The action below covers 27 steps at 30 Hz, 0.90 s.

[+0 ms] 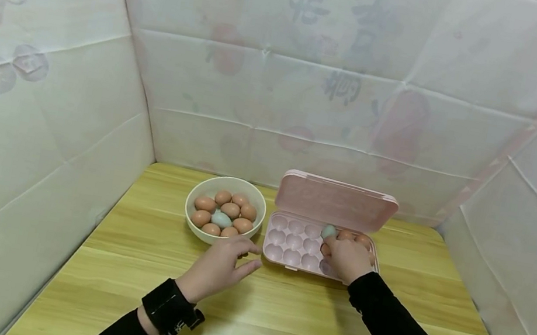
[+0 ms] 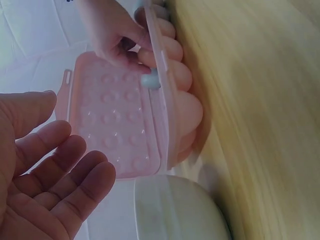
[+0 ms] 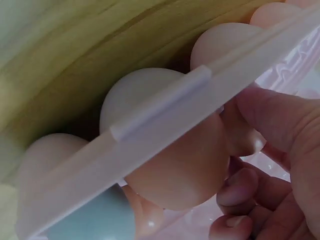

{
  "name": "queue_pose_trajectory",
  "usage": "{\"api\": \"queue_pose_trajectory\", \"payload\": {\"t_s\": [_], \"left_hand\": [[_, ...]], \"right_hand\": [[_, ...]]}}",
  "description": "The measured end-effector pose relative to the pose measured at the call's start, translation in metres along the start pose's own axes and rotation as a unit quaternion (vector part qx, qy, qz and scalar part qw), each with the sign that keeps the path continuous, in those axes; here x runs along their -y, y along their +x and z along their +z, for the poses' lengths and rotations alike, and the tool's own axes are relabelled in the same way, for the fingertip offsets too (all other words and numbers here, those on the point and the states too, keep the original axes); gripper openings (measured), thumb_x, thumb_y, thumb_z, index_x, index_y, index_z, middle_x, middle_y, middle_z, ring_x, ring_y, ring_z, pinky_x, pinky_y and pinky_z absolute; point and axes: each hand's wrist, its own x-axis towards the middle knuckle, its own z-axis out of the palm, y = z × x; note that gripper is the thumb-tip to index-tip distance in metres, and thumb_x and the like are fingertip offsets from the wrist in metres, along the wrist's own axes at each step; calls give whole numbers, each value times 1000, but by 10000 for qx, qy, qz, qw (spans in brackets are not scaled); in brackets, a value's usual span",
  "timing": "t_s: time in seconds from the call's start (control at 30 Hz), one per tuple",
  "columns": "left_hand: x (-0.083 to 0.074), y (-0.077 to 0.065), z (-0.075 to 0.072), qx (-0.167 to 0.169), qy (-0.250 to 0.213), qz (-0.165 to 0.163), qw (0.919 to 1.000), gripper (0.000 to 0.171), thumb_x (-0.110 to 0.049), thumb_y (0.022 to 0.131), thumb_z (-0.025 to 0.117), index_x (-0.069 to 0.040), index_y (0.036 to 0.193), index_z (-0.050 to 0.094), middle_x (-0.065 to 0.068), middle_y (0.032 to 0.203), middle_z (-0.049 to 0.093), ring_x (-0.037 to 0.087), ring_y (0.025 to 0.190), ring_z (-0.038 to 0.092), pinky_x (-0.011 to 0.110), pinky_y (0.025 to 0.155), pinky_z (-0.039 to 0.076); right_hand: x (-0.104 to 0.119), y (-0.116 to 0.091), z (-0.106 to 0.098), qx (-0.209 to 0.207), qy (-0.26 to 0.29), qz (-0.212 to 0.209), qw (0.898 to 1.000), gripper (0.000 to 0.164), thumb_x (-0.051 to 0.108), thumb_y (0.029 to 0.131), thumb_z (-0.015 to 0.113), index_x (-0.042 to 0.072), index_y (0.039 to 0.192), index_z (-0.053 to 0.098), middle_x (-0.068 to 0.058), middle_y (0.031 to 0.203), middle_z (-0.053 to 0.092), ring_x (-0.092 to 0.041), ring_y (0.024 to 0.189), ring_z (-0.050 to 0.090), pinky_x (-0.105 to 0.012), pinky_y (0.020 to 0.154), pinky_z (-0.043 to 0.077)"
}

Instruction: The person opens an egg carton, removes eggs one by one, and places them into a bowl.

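Observation:
My right hand (image 1: 350, 259) reaches into a pink egg carton (image 1: 294, 242), fingertips curled at a pale blue egg (image 1: 329, 231) in the back row. In the left wrist view, that blue egg (image 2: 151, 80) shows just above the carton's edge, under my fingers. Brown eggs (image 1: 363, 241) sit in the cups to its right, partly hidden by the hand. The right wrist view shows a large brown egg (image 3: 180, 165) and another blue egg (image 3: 95, 217) near the front edge. My left hand (image 1: 222, 265), empty with fingers loosely bent, hovers by the bowl's front right side.
A cream bowl (image 1: 209, 187) left of the carton holds several brown eggs (image 1: 230, 210) and one blue egg (image 1: 221, 219). The carton's lid (image 1: 336, 202) stands raised at the back. Fabric walls (image 1: 259, 95) enclose the wooden table (image 1: 269, 322) behind and at both sides.

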Motion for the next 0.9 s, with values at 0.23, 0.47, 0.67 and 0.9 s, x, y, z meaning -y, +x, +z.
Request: {"api": "queue_pose_trajectory", "payload": {"t_s": [0.23, 0.47, 0.67, 0.9], "left_hand": [[-1, -2, 3, -35, 20, 35, 10000, 15, -22, 98, 79, -13, 111, 78, 1, 111, 79, 14, 95, 72, 28, 80, 60], [-4, -1, 5, -17, -6, 129, 9999, 16, -21, 98, 80, -13, 112, 78, 4, 111, 78, 14, 100, 72, 30, 85, 63], [-9, 3, 7, -229, 147, 650, 9975, 33, -18, 94, 84, -8, 124, 74, 6, 122, 74, 18, 107, 73, 30, 91, 64], [-19, 13, 10, -716, 1211, 1641, 9764, 52, -26, 89, 90, -9, 133, 68, 7, 135, 69, 22, 122, 69, 33, 104, 60]], "right_hand": [[-1, -6, -10, -513, 163, -202, 9983, 16, 21, 92, 84, 17, 94, 69, -8, 77, 62, -28, 71, 69, -50, 74, 60], [4, -17, -27, -148, 2132, 366, 9762, 41, 29, 98, 79, 8, 132, 74, -1, 83, 74, -16, 73, 63, -35, 81, 54], [18, -26, -37, 599, 4727, 522, 8777, 49, 31, 105, 71, 4, 145, 63, -12, 120, 76, -10, 97, 67, -21, 79, 54], [43, -33, -50, 1178, 5859, 337, 8011, 48, 30, 109, 65, 5, 150, 58, -15, 129, 73, -7, 108, 70, -24, 91, 57]]}}
